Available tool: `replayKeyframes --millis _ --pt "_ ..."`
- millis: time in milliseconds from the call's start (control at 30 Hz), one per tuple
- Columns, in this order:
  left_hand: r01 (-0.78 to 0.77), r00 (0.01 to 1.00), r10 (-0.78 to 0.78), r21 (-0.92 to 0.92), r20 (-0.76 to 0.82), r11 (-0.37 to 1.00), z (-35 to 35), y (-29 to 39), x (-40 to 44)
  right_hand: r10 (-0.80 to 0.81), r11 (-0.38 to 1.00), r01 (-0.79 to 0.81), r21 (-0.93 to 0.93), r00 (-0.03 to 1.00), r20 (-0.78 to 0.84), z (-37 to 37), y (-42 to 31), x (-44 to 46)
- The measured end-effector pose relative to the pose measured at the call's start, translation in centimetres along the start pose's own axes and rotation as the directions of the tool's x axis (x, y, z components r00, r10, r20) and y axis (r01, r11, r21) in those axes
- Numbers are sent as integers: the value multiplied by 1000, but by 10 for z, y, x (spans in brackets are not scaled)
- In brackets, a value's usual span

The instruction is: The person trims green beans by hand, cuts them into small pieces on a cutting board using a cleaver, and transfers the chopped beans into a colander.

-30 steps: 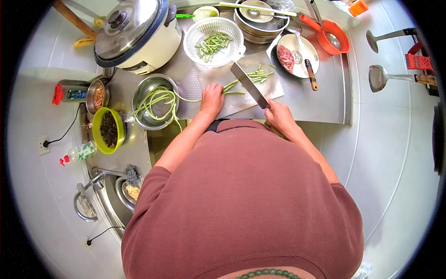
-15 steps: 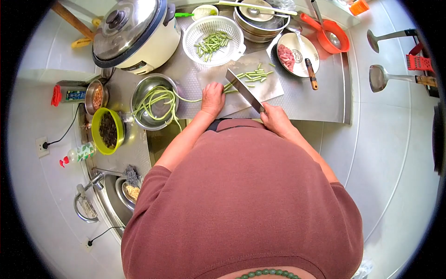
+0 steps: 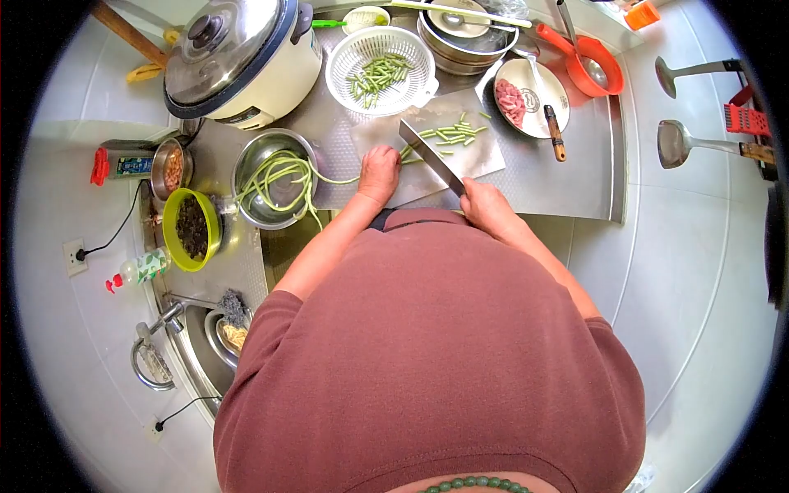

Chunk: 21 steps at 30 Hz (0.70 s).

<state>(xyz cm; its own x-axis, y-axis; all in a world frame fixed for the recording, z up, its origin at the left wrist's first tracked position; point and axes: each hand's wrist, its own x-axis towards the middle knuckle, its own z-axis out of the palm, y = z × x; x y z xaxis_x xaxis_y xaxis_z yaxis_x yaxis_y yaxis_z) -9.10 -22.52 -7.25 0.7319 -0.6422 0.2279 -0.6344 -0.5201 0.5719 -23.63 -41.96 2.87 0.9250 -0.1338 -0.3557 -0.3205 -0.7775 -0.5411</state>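
Observation:
My left hand (image 3: 380, 174) is closed around long green beans on a pale cutting board (image 3: 486, 156). My right hand (image 3: 486, 202) grips the handle of a broad cleaver (image 3: 434, 158), whose blade stands across the beans just right of my left fingers. Short cut bean pieces (image 3: 457, 133) lie on the board beyond the blade. Uncut long beans (image 3: 279, 174) trail from a steel bowl (image 3: 241, 193) to my left hand. Behind the board, a white colander (image 3: 339, 82) holds more cut pieces.
A large cooker (image 3: 279, 70) stands at the back left. A plate (image 3: 559, 97) with pink meat and a knife, a red pan (image 3: 606, 57) and a steel pot (image 3: 460, 62) stand behind and right. A green bowl (image 3: 215, 234) and sink (image 3: 193, 337) are left.
The cleaver and my right hand have shifted left, closer to my left hand. More cut pieces lie spread beyond the blade, and less bean length sticks out from my left fingers.

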Motion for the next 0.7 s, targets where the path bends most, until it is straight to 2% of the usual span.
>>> replayKeyframes --millis 300,500,600,700 --pt "14 999 -15 14 52 1000 -1 -1 3 26 1000 -26 -5 998 49 1 -4 9" --pt "6 998 -8 23 67 1000 0 -3 4 30 1000 -30 -2 1000 -11 14 -1 16" --pt "-5 998 4 13 59 1000 -1 -2 5 -17 1000 18 13 999 -35 19 3 21" --pt "-3 999 3 14 54 1000 -3 -2 3 7 999 -7 33 1000 -19 16 2 20"
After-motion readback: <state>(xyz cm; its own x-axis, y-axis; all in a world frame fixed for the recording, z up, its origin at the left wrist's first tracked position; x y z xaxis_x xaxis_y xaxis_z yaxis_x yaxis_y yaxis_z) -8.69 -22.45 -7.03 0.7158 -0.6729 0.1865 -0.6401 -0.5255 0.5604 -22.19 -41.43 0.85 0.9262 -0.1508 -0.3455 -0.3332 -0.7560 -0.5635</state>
